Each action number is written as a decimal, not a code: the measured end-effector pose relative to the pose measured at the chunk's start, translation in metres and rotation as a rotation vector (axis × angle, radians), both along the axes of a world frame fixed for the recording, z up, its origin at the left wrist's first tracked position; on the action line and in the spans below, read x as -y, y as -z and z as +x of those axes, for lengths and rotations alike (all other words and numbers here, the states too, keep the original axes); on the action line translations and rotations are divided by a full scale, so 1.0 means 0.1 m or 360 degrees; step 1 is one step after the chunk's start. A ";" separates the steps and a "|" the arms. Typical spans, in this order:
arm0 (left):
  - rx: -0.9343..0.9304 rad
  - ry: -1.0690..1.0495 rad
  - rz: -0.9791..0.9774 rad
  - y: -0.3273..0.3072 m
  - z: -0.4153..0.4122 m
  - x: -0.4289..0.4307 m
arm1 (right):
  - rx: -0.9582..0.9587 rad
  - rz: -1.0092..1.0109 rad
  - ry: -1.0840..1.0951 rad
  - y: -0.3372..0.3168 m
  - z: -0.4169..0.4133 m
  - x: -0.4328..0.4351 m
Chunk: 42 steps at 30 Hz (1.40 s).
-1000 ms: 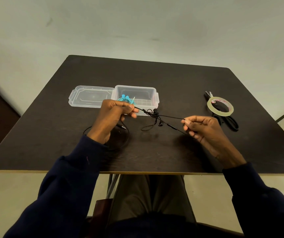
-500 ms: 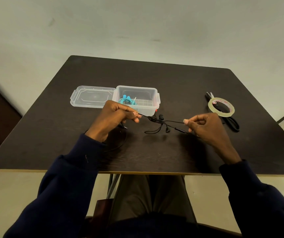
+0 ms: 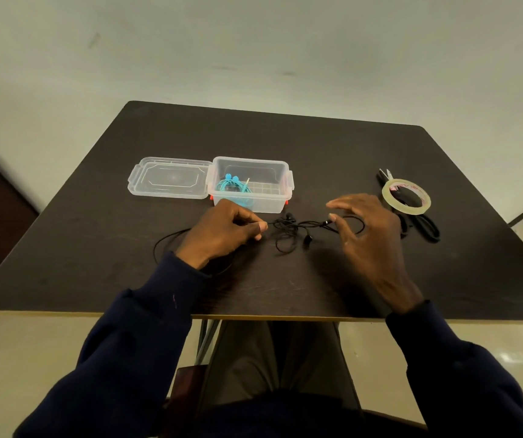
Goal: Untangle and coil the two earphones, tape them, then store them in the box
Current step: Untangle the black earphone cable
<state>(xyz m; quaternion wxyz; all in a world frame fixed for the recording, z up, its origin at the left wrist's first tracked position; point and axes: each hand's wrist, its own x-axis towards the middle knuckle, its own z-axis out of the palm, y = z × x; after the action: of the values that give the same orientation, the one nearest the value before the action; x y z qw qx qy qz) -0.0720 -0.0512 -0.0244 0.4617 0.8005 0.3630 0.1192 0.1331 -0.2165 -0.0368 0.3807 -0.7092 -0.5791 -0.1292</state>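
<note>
A black earphone [image 3: 288, 227] lies tangled on the dark table between my hands, its cable looping out to the left behind my wrist. My left hand [image 3: 222, 232] pinches the cable just left of the tangle. My right hand [image 3: 367, 235] hovers over the cable's right end with fingers spread and nothing in it. A coiled blue earphone [image 3: 233, 186] lies inside the clear plastic box [image 3: 280, 188], which stands open just beyond the tangle.
The box's clear lid [image 3: 168, 177] lies flat to the left of the box. A roll of clear tape [image 3: 406, 196] rests on black scissors [image 3: 424, 226] at the right. The table's near edge [image 3: 253, 317] runs under my forearms.
My right hand has let go of the black cable and opened. The cable, stretched taut before, now lies slack on the table. My left hand has lowered with it.
</note>
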 end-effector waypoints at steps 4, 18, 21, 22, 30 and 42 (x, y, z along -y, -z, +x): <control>-0.0069 -0.0073 0.0225 -0.06 -0.01 0.06 | -0.0020 -0.0266 -0.0227 -0.01 -0.13 -0.05; -0.0271 -0.0113 0.0423 -0.04 -0.01 0.03 | -0.0275 -0.0465 -0.0080 0.19 -0.05 -0.18; -0.0282 -0.0122 0.0442 -0.03 -0.01 0.02 | -0.0163 -0.0614 -0.0079 0.19 0.02 -0.24; -0.0290 -0.0124 0.0448 -0.03 -0.01 0.02 | -0.0137 -0.0655 -0.0079 0.18 0.04 -0.26; 0.0324 -0.0008 0.0720 -0.11 0.06 0.17 | -0.0010 -0.0546 -0.0027 0.18 0.11 -0.27; 0.0420 0.0303 0.0224 0.13 0.57 0.21 | -0.0097 -0.0253 -0.0180 0.06 0.10 -0.20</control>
<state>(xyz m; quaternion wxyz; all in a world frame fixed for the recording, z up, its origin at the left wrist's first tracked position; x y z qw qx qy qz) -0.0155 -0.0721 -0.0374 0.4574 0.8390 0.2125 0.2040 0.1427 -0.1961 -0.0428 0.3475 -0.7069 -0.6148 -0.0395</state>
